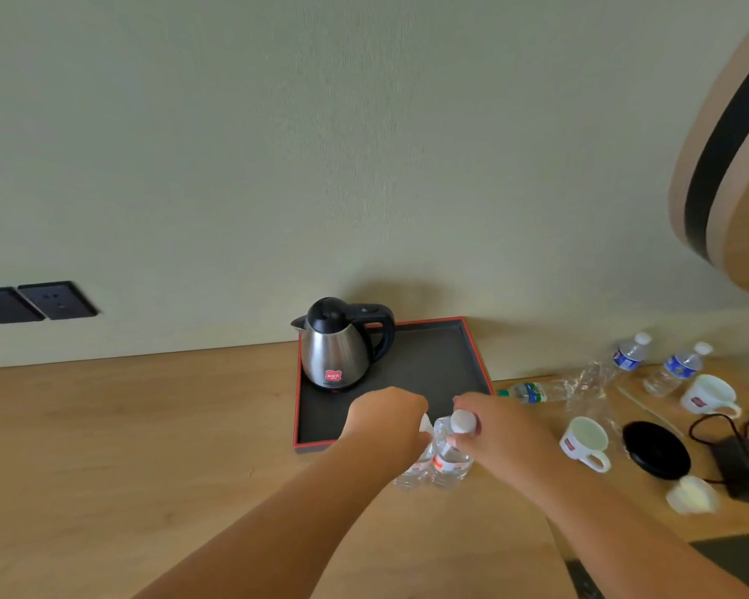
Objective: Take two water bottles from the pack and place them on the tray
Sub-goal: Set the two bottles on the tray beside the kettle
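Note:
Two clear water bottles with white caps and red-marked labels stand side by side just in front of the near edge of the dark tray (pixel 439 365) with a red rim. My left hand (pixel 385 419) grips the neck of the left bottle (pixel 414 471), whose cap is mostly covered. My right hand (pixel 498 430) holds the neck of the right bottle (pixel 450 462), its cap showing above my fingers. The torn clear plastic pack wrap (pixel 589 391) lies to the right of the tray.
A steel kettle (pixel 340 345) stands on the tray's back left. To the right lie a green-labelled bottle (pixel 532 392), two upright blue-labelled bottles (pixel 630 354) (pixel 677 369), white cups (pixel 584 440) (pixel 708 395), a black kettle base (pixel 656 449) and a cable. Wall sockets (pixel 57 301) sit far left.

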A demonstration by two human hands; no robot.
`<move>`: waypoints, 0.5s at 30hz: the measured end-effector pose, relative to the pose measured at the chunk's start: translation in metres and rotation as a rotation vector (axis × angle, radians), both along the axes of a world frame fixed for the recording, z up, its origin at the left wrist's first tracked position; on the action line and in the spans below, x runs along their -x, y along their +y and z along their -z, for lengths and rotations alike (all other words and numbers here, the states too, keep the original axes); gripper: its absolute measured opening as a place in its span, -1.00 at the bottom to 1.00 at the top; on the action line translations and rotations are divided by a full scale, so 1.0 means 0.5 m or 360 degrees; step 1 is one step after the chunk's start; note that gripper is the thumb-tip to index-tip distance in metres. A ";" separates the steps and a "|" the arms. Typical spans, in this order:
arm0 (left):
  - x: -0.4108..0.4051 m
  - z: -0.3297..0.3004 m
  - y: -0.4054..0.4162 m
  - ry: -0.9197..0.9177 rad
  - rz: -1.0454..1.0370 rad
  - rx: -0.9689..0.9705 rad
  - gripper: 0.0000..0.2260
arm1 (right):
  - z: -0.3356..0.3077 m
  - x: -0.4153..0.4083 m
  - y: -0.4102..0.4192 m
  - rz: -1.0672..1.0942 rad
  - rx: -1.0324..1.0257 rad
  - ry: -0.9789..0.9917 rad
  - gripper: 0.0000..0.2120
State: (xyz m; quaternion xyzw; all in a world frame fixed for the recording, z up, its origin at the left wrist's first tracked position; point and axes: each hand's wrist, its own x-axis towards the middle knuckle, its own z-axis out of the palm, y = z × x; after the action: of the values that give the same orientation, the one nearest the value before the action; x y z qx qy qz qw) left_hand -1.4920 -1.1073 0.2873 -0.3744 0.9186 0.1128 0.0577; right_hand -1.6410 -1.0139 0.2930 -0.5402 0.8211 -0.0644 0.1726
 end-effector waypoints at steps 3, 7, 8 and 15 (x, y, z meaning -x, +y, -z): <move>0.000 0.006 0.000 0.0006 -0.0011 -0.0004 -0.83 | 0.011 -0.003 0.002 -0.0023 0.0039 0.0031 -0.85; -0.002 0.008 -0.002 -0.0003 0.0045 -0.0020 -0.80 | 0.006 0.004 -0.003 -0.0080 0.0091 0.0103 -0.88; -0.002 0.008 -0.002 -0.0026 0.0071 -0.0039 -0.79 | 0.007 0.006 -0.005 -0.0103 0.0097 0.0088 -0.88; 0.008 -0.003 -0.001 -0.0104 0.0132 -0.0076 -0.81 | 0.023 0.028 -0.019 -0.0228 0.0105 0.0016 -0.84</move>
State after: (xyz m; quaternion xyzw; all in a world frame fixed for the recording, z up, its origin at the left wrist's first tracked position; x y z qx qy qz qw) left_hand -1.4961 -1.1079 0.2887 -0.3379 0.9280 0.1198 0.1012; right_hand -1.6551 -1.0232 0.2816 -0.6033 0.7787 -0.0763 0.1547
